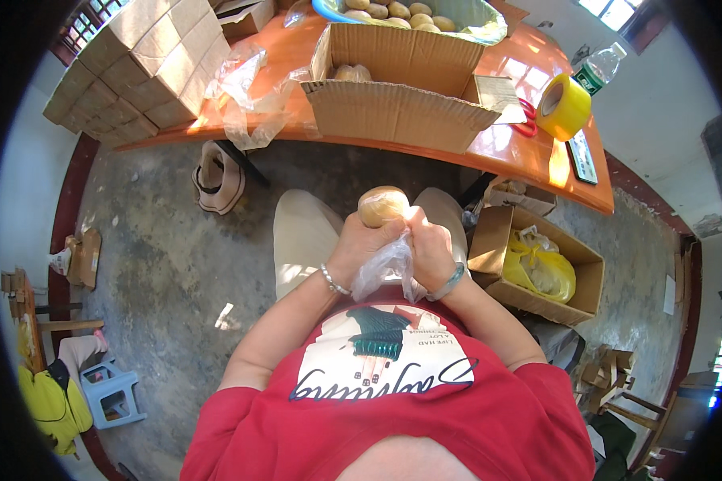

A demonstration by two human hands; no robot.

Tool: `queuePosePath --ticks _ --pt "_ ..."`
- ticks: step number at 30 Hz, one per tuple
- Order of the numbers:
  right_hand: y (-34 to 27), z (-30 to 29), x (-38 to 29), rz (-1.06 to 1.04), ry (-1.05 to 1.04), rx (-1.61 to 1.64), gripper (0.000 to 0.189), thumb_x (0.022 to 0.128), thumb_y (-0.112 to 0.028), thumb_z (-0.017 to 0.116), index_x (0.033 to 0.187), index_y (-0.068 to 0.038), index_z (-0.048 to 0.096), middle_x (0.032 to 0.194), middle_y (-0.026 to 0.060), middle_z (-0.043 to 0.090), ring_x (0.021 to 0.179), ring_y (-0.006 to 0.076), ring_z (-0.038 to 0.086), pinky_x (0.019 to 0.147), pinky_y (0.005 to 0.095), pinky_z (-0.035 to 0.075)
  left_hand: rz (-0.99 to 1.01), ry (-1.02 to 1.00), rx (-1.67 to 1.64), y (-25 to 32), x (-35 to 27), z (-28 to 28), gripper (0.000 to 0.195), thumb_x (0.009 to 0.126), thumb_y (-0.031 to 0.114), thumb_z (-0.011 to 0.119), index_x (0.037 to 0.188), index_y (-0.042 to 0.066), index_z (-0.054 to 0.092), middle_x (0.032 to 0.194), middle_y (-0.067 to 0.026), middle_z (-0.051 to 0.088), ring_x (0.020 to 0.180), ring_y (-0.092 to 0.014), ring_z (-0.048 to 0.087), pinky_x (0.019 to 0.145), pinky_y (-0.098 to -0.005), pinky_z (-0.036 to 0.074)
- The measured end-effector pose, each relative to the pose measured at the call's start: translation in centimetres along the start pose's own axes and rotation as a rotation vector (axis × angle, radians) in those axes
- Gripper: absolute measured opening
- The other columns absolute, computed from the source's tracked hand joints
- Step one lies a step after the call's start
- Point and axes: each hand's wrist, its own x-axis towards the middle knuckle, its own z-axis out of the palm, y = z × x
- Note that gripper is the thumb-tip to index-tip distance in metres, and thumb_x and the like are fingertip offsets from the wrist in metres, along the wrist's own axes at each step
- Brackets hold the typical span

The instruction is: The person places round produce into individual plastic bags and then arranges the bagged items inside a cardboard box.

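Above my lap, my left hand [364, 243] is closed around the lower part of a round tan fruit or tuber [382, 205] in a thin clear plastic bag [385, 264]. My right hand [428, 248] pinches the bag's gathered film just beside it, and the loose end hangs down between my wrists. Ahead, on the orange table [391, 148], stands an open cardboard box [397, 114] with bagged produce [353, 73] inside. Behind that box, a blue basin [331, 13] lined with plastic film holds several similar tan pieces [399, 10].
Left on the table are stacked small cartons [150, 66] and loose plastic bags [246, 90]. Red-handled scissors [526, 118], yellow tape [564, 108], a phone [582, 156] and a bottle [600, 67] lie right. A carton [541, 264] with a yellow bag stands by my right knee. Another person [54, 403] sits far left.
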Motion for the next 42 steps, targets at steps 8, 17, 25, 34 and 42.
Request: queuePosePath --ticks 8,17,25,34,42 --pt "-1.4 0.1 0.6 -0.192 0.016 -0.490 0.015 0.075 -0.012 0.055 0.087 -0.003 0.052 0.071 0.0107 0.060 0.060 0.0249 0.064 0.051 0.0359 0.049 0.057 0.130 -0.236 -2.9 0.5 0.7 0.037 0.086 0.025 0.066 0.112 0.001 0.058 0.105 -0.0044 0.061 0.090 -0.011 0.059 0.078 -0.0246 0.048" --pt "-1.4 1.3 -1.3 -0.352 -0.046 -0.293 0.012 0.072 -0.012 0.058 0.081 -0.004 0.054 0.069 0.0100 0.056 0.059 0.0259 0.060 0.050 0.0364 0.048 0.019 0.066 -0.059 -0.9 0.3 0.8 0.037 0.096 0.037 0.046 0.098 0.001 0.057 0.113 -0.0103 0.057 0.081 -0.011 0.057 0.075 -0.0268 0.049" --pt "-0.7 -5.8 -0.9 -0.394 0.131 -0.011 0.040 0.070 -0.010 0.067 0.109 -0.011 0.060 0.098 0.0093 0.062 0.085 0.0274 0.063 0.066 0.0353 0.053 -0.374 -0.131 -0.193 1.3 -0.7 -2.1 0.025 0.093 0.020 0.047 0.072 0.006 0.049 0.059 -0.0019 0.046 0.053 -0.012 0.047 0.056 -0.0291 0.044" --pt "0.0 -6.6 2.0 -0.793 -0.078 -0.196 0.055 0.066 -0.007 0.069 0.119 -0.011 0.054 0.123 0.0105 0.054 0.104 0.0278 0.057 0.088 0.0335 0.047 -0.408 -0.591 0.092 2.7 -1.1 -0.9 0.035 0.091 0.032 0.055 0.067 0.009 0.049 0.056 0.0008 0.043 0.048 -0.009 0.039 0.044 -0.0224 0.030" --pt "0.3 -6.1 1.8 -0.541 -0.180 0.133 0.057 0.058 -0.009 0.073 0.112 -0.005 0.055 0.108 0.0132 0.061 0.091 0.0275 0.064 0.076 0.0329 0.052 -0.369 -0.658 0.352 3.1 -1.0 -1.9 0.037 0.093 0.036 0.052 0.067 0.010 0.054 0.061 0.0024 0.051 0.059 -0.007 0.047 0.057 -0.0226 0.038"
